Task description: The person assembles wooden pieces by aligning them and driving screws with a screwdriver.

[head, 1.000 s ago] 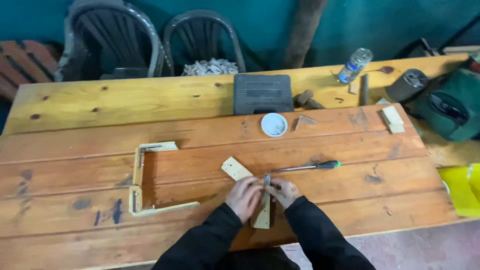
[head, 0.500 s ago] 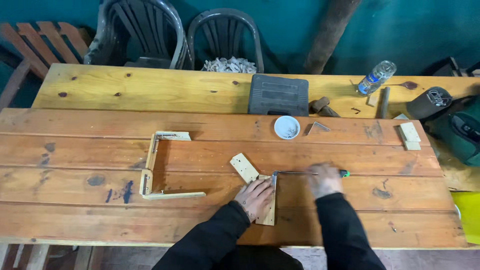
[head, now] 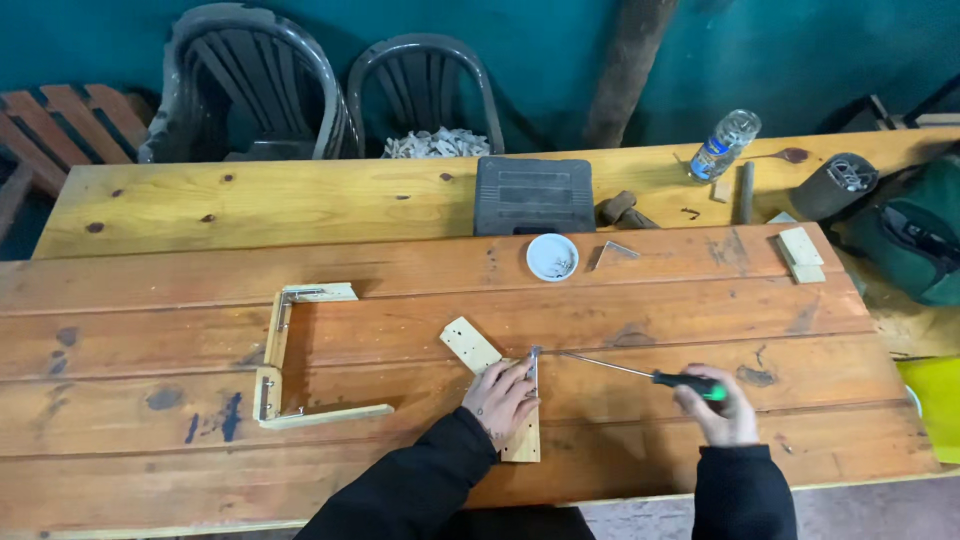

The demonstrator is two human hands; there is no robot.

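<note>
Down on the orange-brown plank counter (head: 640, 300), the left hand (head: 500, 400) lies palm-down with fingers spread, pressing a pale L-shaped pair of joined wooden strips (head: 470, 345) against the boards; a small metal corner bracket (head: 533, 362) sits at the joint just beside its fingertips. The right hand (head: 718, 405) is curled around the black-and-green handle of a slim steel-shafted screwdriver (head: 640, 372), whose tip reaches the bracket. Well to the left lies a pale three-sided wooden frame (head: 285, 355), open toward the right, with metal brackets at its corners. Near the far edge of the orange planks stand a small round white dish of screws (head: 552, 256) and, just beside it, a triangular metal bracket (head: 612, 252). A short stack of pale wood blocks (head: 801, 254) rests toward the right. On the lighter yellow plank behind sit a dark grey ribbed plastic case (head: 533, 194), a clear plastic bottle with a blue-and-white label around its middle (head: 725, 144), and a dark cylinder lying on its side (head: 835, 185). Two grey plastic chairs (head: 330, 95) stand against the teal wall.
</note>
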